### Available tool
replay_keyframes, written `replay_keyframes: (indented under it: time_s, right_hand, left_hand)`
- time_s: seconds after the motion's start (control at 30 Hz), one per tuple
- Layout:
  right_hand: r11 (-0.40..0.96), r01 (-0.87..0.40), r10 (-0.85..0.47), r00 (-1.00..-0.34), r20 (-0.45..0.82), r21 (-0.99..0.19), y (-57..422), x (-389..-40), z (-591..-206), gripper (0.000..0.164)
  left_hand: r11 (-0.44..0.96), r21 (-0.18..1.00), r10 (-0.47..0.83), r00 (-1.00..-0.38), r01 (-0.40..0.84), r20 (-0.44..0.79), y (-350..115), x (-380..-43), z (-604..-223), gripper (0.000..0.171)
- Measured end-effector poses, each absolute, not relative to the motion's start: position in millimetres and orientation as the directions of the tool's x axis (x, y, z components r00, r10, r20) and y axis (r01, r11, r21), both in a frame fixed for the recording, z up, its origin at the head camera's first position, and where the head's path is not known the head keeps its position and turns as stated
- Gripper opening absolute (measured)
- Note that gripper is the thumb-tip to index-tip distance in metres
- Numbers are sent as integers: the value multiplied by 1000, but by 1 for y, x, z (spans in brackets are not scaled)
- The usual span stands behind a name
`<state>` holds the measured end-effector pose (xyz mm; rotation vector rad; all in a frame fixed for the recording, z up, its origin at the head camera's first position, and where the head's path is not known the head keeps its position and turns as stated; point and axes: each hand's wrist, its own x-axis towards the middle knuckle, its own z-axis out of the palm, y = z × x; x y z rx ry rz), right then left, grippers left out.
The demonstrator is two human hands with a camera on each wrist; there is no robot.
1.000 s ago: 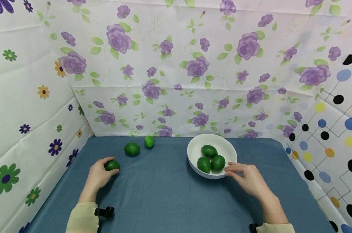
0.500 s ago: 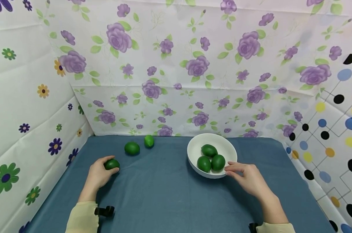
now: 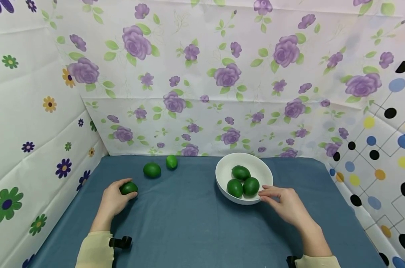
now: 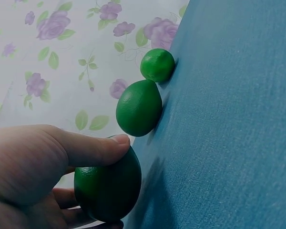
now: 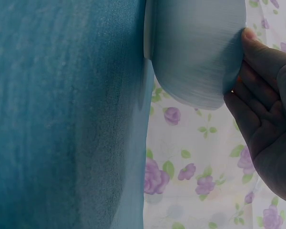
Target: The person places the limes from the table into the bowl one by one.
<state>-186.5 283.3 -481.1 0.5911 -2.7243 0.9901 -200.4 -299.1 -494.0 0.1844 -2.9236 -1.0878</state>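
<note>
My left hand (image 3: 114,199) grips a dark green lime (image 3: 128,188) at the left of the table, thumb on one side and fingers round the other. In the left wrist view that lime (image 4: 109,186) is near the blue cloth. Beyond it lie a second dark lime (image 3: 152,170) and a smaller, brighter one (image 3: 171,162). On the right, my right hand (image 3: 286,204) pinches the near right rim of a white bowl (image 3: 224,163). Three dark limes (image 3: 240,172) sit inside the bowl. The right wrist view shows the thumb (image 5: 250,36) at the rim and the fingers against the outer wall.
A blue cloth (image 3: 189,230) covers the table. Behind it hangs a curtain with purple roses (image 3: 205,74). Flowered cloth (image 3: 48,160) bounds the left side and dotted cloth (image 3: 383,149) the right. Black straps (image 3: 121,242) sit by both sleeves.
</note>
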Motion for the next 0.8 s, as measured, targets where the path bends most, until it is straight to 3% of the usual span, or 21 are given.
replay_keyframes:
  time_s: [0.8]
  right_hand:
    - [699,-438,-311,-898,311,-565,284,-188,-482,16]
  left_hand:
    - [745,664,-104,-994,-67,17,-291,-202,-495,67]
